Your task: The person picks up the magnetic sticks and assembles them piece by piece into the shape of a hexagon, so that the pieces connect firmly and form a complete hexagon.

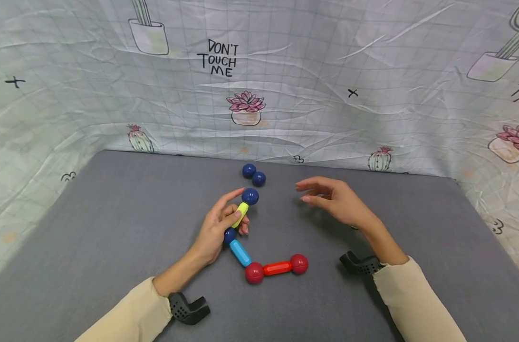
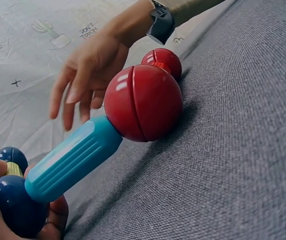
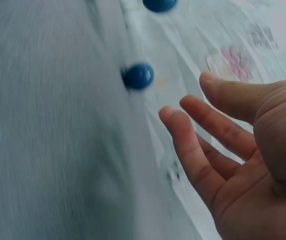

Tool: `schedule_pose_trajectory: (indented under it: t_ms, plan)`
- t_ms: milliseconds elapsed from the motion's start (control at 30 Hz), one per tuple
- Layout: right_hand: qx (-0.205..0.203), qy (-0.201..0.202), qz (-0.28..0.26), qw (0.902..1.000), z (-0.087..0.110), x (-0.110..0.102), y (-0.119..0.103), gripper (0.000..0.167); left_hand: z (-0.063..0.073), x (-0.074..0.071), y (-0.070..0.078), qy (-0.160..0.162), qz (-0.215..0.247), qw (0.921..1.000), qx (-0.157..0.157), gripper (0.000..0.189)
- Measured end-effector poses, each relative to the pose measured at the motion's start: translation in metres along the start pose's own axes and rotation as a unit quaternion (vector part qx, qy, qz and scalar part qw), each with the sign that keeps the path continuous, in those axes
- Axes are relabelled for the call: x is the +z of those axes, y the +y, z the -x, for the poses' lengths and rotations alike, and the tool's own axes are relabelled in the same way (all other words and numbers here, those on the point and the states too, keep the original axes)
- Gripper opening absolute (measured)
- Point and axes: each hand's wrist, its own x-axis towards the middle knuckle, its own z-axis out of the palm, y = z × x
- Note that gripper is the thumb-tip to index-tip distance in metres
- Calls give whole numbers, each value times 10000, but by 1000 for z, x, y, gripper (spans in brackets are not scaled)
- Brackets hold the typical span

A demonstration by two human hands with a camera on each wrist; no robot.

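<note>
My left hand (image 1: 216, 228) pinches the yellow rod (image 1: 241, 213) of a joined chain of toy balls and rods. A dark blue ball (image 1: 250, 196) caps the rod's far end, and another blue ball (image 2: 18, 205) joins its near end to a light blue rod (image 2: 75, 157). From there the chain bends at a red ball (image 2: 144, 102) to a red rod (image 1: 277, 268), ending in a second red ball (image 1: 299, 263). My right hand (image 1: 338, 199) is held above the table with fingers loosely bent and nothing in them.
Two loose dark blue balls (image 1: 254, 175) lie side by side beyond the left hand. Grey cloth covers the table (image 1: 114, 228). A printed curtain (image 1: 306, 118) rises along its back edge. Something small and yellowish is mostly hidden behind the right wrist.
</note>
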Motion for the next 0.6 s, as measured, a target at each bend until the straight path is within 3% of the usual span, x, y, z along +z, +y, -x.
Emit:
schedule_pose_trajectory:
  t_ms: [267,600]
  plan:
    - [461,278,558,9970,30,-43,25,28,0,1,0,37,49,9999,-80,48]
    - [1300,433,909,9864,68,-83,56,36,0,2,0,379,120,9992,-86,48]
